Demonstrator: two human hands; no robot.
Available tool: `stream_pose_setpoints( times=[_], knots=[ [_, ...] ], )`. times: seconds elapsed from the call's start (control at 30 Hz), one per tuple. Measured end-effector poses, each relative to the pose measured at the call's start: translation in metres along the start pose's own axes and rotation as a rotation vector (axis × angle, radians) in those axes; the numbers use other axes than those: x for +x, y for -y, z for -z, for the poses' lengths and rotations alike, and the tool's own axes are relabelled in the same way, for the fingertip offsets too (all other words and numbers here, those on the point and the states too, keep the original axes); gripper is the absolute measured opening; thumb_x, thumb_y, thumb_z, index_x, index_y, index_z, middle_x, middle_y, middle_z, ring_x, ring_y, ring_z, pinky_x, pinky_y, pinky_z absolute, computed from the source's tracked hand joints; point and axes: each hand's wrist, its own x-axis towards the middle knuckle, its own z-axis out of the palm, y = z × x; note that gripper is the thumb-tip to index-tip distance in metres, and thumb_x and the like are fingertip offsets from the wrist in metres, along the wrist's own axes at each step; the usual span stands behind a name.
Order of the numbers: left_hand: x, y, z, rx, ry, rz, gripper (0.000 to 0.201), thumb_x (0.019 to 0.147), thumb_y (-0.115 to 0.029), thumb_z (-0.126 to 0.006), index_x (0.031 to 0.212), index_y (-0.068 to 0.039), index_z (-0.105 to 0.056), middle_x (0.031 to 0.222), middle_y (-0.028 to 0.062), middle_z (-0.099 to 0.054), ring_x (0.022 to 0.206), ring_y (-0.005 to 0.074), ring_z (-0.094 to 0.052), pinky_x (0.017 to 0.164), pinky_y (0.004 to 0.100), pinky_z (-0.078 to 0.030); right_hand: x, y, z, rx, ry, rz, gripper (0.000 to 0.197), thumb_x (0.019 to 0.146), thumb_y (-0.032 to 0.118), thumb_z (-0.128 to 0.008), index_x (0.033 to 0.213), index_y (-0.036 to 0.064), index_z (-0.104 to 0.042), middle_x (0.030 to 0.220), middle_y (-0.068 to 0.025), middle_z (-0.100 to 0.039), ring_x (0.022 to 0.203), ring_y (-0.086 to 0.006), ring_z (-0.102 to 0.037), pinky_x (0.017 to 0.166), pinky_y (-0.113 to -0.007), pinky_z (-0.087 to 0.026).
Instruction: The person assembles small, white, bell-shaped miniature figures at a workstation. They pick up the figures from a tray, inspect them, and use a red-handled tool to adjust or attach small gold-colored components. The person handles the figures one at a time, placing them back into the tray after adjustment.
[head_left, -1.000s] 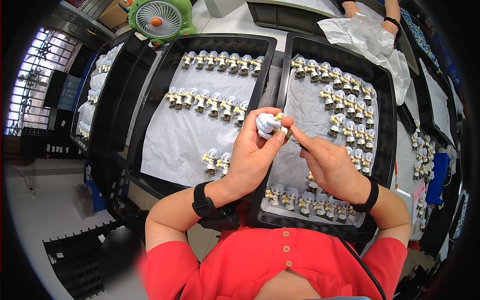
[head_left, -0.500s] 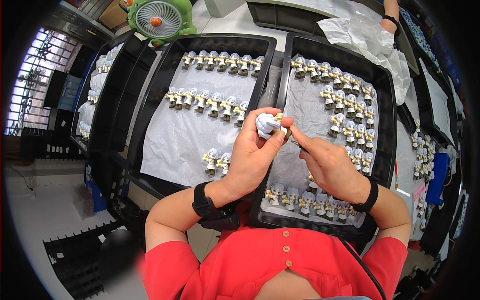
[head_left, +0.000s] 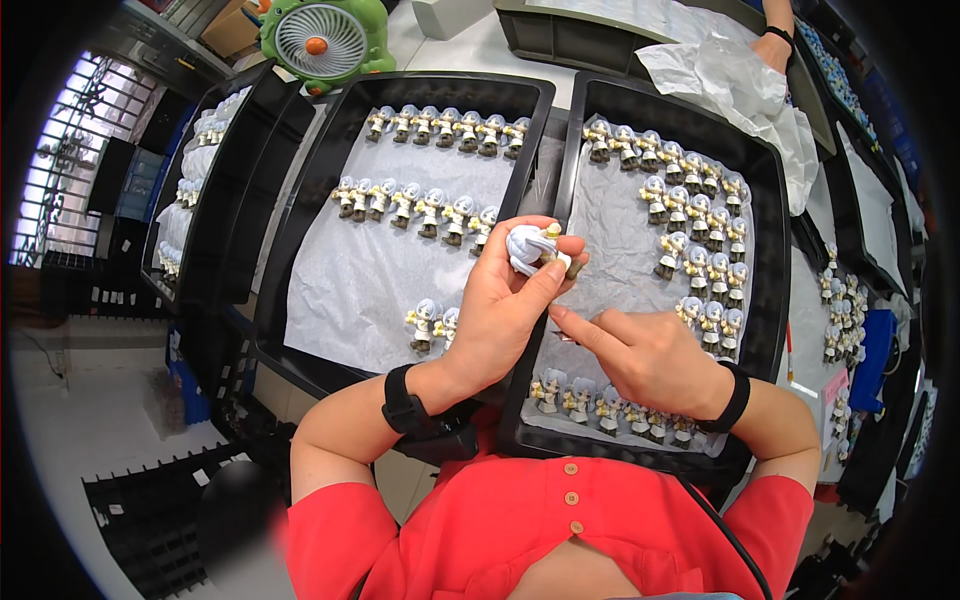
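My left hand [head_left: 505, 300] is closed round a small figurine [head_left: 527, 248] with pale blue-white hair, a white-and-gold outfit and dark boots. It lies on its side between thumb and fingers, above the gap between two black trays. Below and to its right, my right hand [head_left: 650, 360] is curled with the index finger pointing left, apart from the figurine. A thin dark tool [head_left: 565, 337] shows just under that fingertip; most of it is hidden in the hand, so its kind is unclear. Similar figurines [head_left: 430, 208] lie in rows on white paper in both trays.
Paper lines the left black tray [head_left: 270, 320] and the right black tray [head_left: 775, 300]. A green fan [head_left: 320, 45] stands at the back left. Another person's hand [head_left: 772, 50] is by crumpled white paper [head_left: 715, 85] at the back right. More figurines [head_left: 845, 310] lie far right.
My right hand has drawn away from the figurine, moving down and a little left. My left hand keeps hold of the figurine almost in place.
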Motion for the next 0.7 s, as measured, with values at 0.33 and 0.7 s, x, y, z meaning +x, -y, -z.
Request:
stream_pose_setpoints(
  times=[0.33, 0.7],
  knots=[
    [-0.001, -0.004, -0.001, -0.007, 0.000, -0.013, 0.033, 0.092, -0.006, -0.050, 0.123, -0.007, -0.038, 0.120, 0.0141, -0.055, 0.111, 0.0215, -0.054, 0.094, 0.0358, -0.045, 0.001, 0.001, 0.003, 0.353, -0.093, -0.193, 0.053, 0.079, 0.001, -0.059, 0.130, 0.0043, -0.044, 0.083, -0.0130, -0.059, 0.067, -0.0282, -0.061, 0.053, -0.036, -0.048],
    [-0.002, -0.002, -0.002, 0.003, 0.012, -0.035, 0.033, 0.091, -0.006, -0.052, 0.122, -0.007, -0.040, 0.122, 0.0110, -0.054, 0.110, 0.0164, -0.053, 0.094, 0.0343, -0.045, 0.002, -0.009, -0.012, 0.429, -0.273, -0.285, 0.056, 0.080, -0.001, -0.056, 0.133, 0.0040, -0.039, 0.097, -0.0214, -0.061, 0.082, -0.0365, -0.061, 0.065, -0.039, -0.050]
  ],
)
